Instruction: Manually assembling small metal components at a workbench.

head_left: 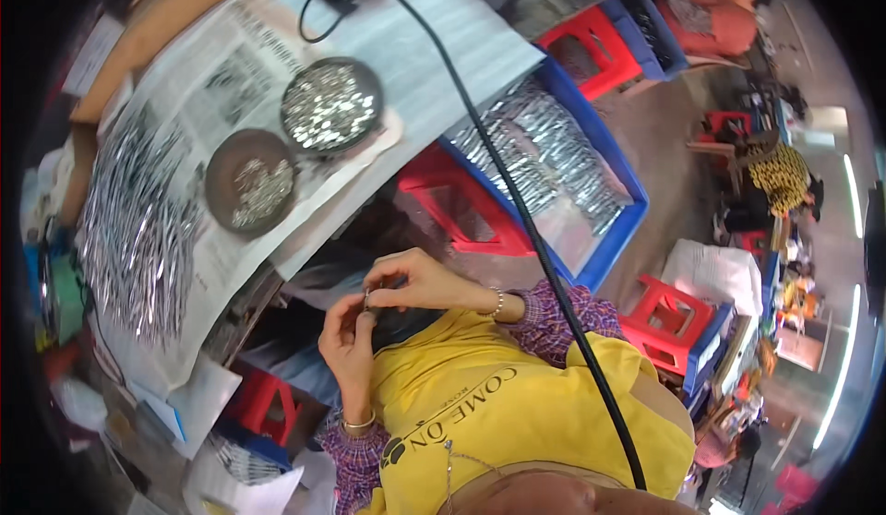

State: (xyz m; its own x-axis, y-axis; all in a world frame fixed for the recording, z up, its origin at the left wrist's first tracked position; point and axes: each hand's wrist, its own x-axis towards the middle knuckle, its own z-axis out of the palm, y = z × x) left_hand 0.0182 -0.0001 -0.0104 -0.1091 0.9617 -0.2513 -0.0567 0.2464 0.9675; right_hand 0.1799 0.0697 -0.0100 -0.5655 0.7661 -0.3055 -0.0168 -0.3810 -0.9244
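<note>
Printed newsprint (235, 49) and pale sheeting cover the bench (461, 63), which slants across the left and top of the view. At its left lies a broad heap of thin, silvery metal strips (138, 238). Next to the heap sits a round, shallow brown bowl (220, 172) partly filled with small silvery pieces, and just beyond it a round dark bowl (372, 78) more fully heaped with brighter ones.

Near the bench's edge, before a bright yellow garment (461, 344), the left hand (349, 344) curls, thumb and forefinger drawn nearly together at a tiny silvery metal piece (368, 300). Meeting it from the right, the fingers of the right hand (420, 280) pinch at the same piece, which is up off the bench between both sets of tips; its exact shape is too small to tell.

Rightward stands a red plastic stool (503, 236), then a rectangular blue plastic tray (616, 243) with rows of silvery strips. A thick black cable (528, 222) runs across the view. At far right, a person in a yellow-and-black patterned top (780, 183) sits near long, glowing light tubes (838, 367).
</note>
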